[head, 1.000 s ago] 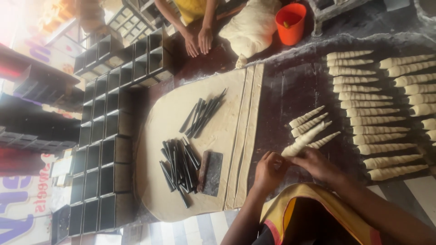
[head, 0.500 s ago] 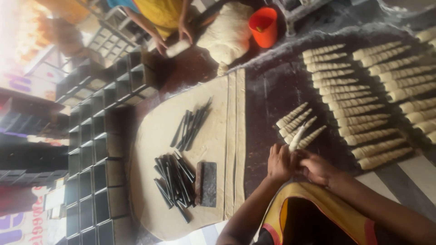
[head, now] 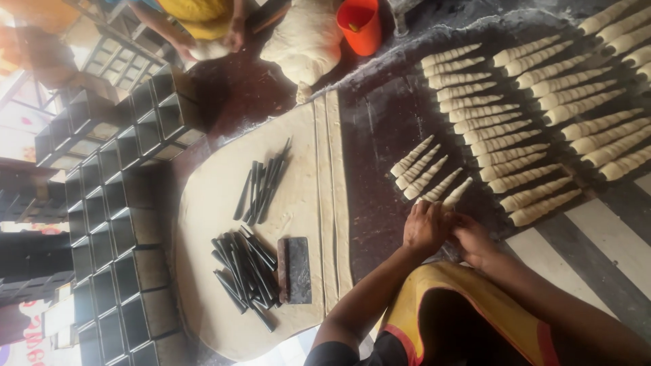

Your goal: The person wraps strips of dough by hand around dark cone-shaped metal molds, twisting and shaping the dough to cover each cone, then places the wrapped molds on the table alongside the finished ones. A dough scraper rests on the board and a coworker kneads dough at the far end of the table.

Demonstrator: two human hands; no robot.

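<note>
Dough cones take shape beside the rolled sheet

Left hand [head: 426, 227] and right hand [head: 475, 240] clench one dough-wrapped cone [head: 456, 194] just right of the dough sheet [head: 203, 217]; uneven pressure could tear its wrap.

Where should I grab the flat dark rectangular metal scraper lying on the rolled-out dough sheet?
Grip the flat dark rectangular metal scraper by its thick brownish handle edge, the long side facing the black metal cones. Come from above, since it lies flat on the pale dough sheet and its thin blade gives little purchase.
</note>
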